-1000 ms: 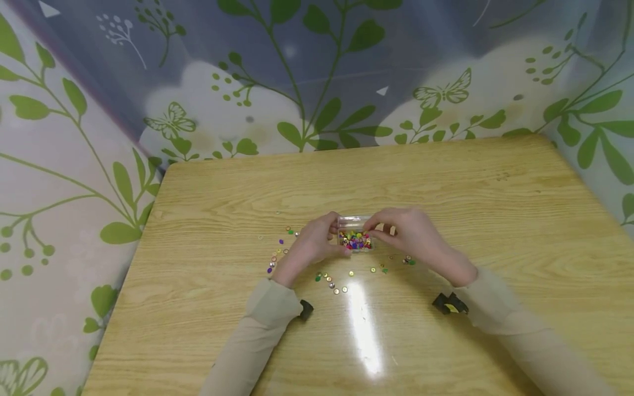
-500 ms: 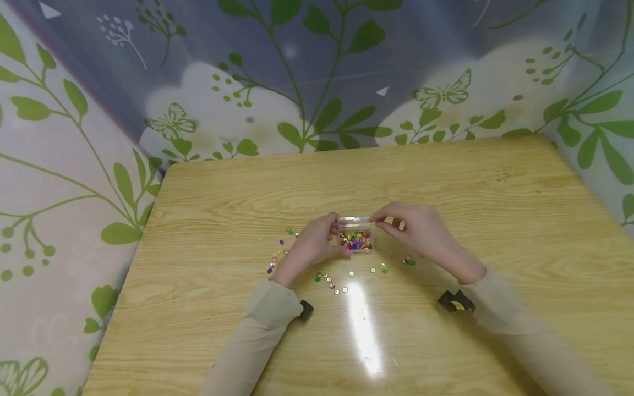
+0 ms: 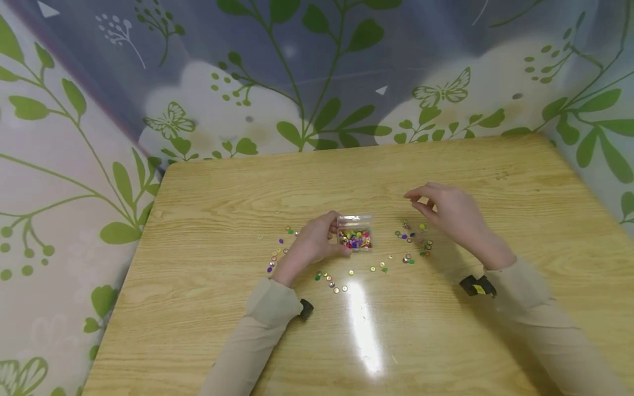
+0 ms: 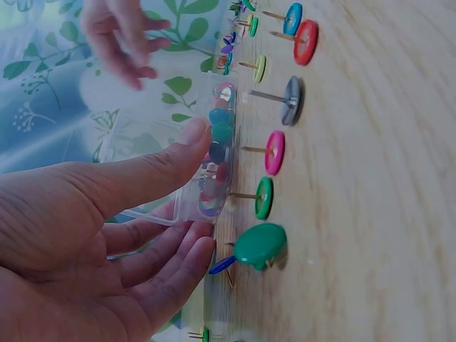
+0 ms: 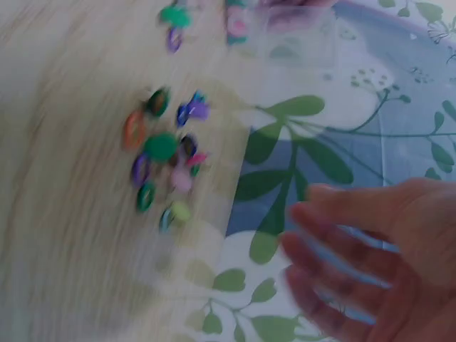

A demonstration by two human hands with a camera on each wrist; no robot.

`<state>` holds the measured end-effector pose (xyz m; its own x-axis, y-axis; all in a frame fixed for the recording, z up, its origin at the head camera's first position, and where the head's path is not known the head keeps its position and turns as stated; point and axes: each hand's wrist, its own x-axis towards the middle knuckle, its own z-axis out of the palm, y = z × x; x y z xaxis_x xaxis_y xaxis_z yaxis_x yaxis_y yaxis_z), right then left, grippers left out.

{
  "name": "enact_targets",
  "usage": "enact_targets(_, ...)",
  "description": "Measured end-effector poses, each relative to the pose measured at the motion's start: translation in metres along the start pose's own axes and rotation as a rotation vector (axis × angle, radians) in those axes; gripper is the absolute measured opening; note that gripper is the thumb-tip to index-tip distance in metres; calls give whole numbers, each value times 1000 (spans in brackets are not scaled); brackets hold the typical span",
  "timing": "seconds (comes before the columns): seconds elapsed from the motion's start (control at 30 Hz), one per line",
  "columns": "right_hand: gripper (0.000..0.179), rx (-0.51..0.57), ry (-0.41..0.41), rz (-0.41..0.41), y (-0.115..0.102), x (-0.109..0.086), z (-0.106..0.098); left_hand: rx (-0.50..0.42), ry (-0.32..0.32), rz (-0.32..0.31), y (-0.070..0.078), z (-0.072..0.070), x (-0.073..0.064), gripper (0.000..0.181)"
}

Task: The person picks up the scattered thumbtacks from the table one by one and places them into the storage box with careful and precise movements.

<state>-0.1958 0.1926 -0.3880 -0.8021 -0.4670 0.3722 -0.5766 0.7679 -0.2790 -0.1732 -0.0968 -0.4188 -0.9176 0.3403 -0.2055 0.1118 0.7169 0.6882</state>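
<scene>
A small clear plastic box [image 3: 355, 220] with its lid raised stands on the table, filled with colourful thumbtacks [image 3: 355, 240]. My left hand [image 3: 313, 242] grips its left end; in the left wrist view the thumb [image 4: 160, 167] lies on the near side and the fingers reach behind. To the right, my right hand [image 3: 448, 212] is raised over the table, fingers loosely bent and nothing visible between them. Just below it lies a cluster of loose thumbtacks [image 3: 412, 236], blurred in the right wrist view.
More thumbtacks [image 3: 328, 279] lie in front of the box, and others [image 3: 274, 261] are scattered by the left wrist. Several near the left hand stand point up, such as a pink one [image 4: 275, 152]. A patterned curtain [image 3: 317, 71] borders the wooden table [image 3: 223, 187].
My right hand has drawn away from the box's right side, moving right and farther back, uncovering the thumbtack cluster there. My left hand and the box have stayed put.
</scene>
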Motion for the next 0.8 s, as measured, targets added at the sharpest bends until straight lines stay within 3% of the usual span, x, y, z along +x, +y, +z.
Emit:
enact_targets(0.17,13,-20,-254,134,10,-8,-2,3,1,0,-1,0,0,63)
enact_targets(0.3,13,1,-369,188,18,-12,2,1,0,0,-1,0,0,63)
enact_targets(0.53,6,40,-391,187,25,-14,8,1,3,9,-1,0,0,62)
enact_targets(0.8,4,26,-295,179,20,-11,5,0,5,8,-1,0,0,64)
